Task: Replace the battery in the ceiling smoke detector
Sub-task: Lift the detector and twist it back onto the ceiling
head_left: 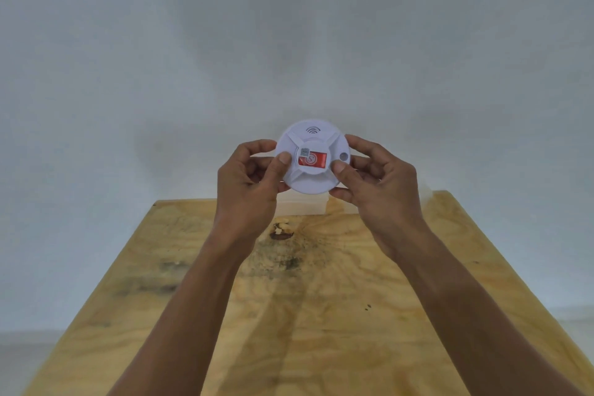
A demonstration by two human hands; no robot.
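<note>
A round white smoke detector is held up in front of me above the far end of a wooden board, its back facing me. A red battery sits in the open recess at its middle, with a small grey clip at its left end. My left hand grips the detector's left rim, thumb on the face beside the battery. My right hand grips the right rim, thumb resting at the battery's right end.
A pale plywood board stretches from the bottom of the view to below the hands, with a dark knot near its far end. A low white block lies at the board's far edge. Behind is a plain grey-white wall.
</note>
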